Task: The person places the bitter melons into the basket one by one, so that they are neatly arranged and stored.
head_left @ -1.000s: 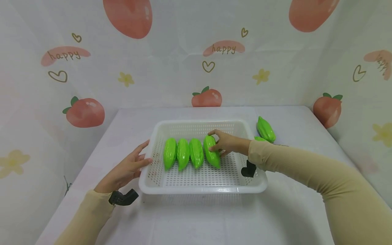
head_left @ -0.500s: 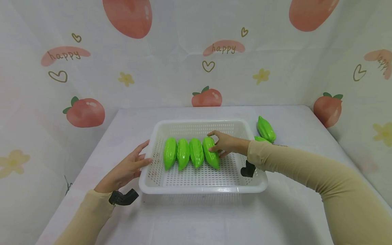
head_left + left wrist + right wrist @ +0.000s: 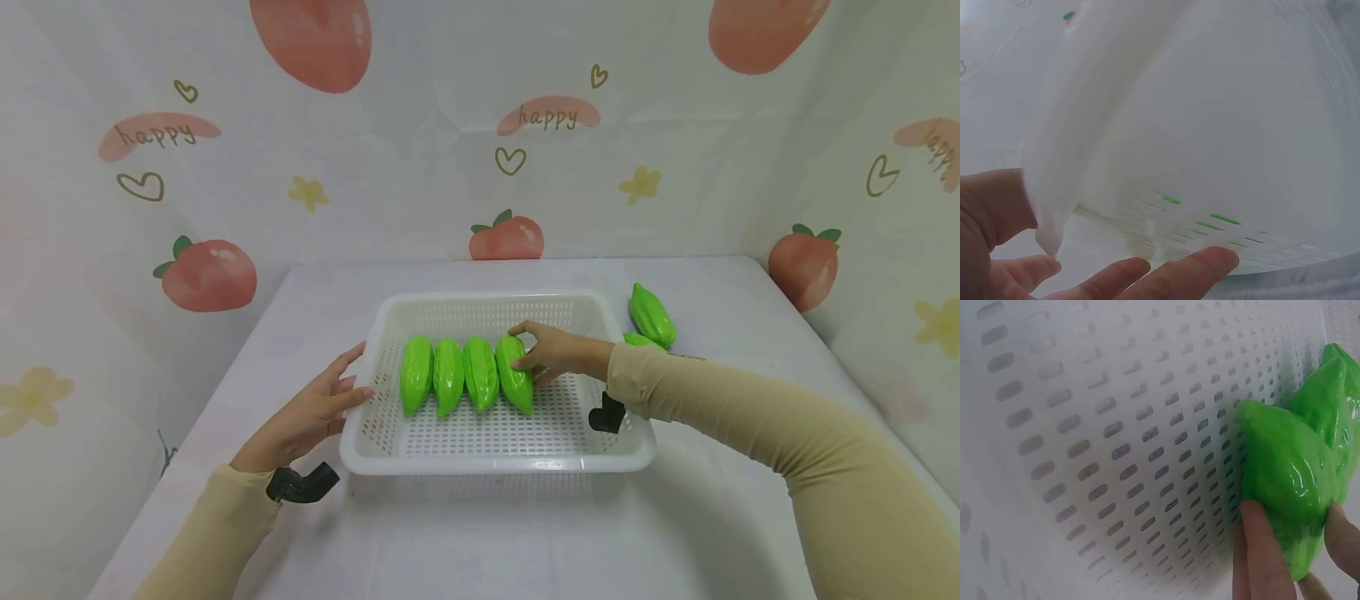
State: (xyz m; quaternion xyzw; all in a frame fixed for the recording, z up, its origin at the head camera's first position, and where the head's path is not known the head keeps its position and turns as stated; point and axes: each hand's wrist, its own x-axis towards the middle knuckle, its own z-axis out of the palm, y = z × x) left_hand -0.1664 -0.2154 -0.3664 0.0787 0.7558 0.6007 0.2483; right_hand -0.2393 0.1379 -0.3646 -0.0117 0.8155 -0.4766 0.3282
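Three fruit-print walls (image 3: pixel 420 150) | pale tabletop (image 3: pixel 465 542) | left grip (image 3: pixel 309 412) holds white basket (image 3: pixel 495 465) | right grip (image 3: pixel 558 348) pinches one green fruit (image 3: pixel 515 385)

White perf. basket (image 3: pixel 495 464) set on white-covered table (image 3: pixel 450 542); held at L end by L hand (image 3: pixel 307 412). Within, four green fruits (image 3: pixel 480 375) arranged in a row, tapered ends toward viewer; rightmost fruit (image 3: pixel 513 385) gripped by R hand (image 3: pixel 557 348). Two more fruits (image 3: pixel 652 315) seen on table, R of basket, one partly hidden by tan sleeve (image 3: pixel 720 400). Peach-print backdrop (image 3: pixel 420 200) hung behind.
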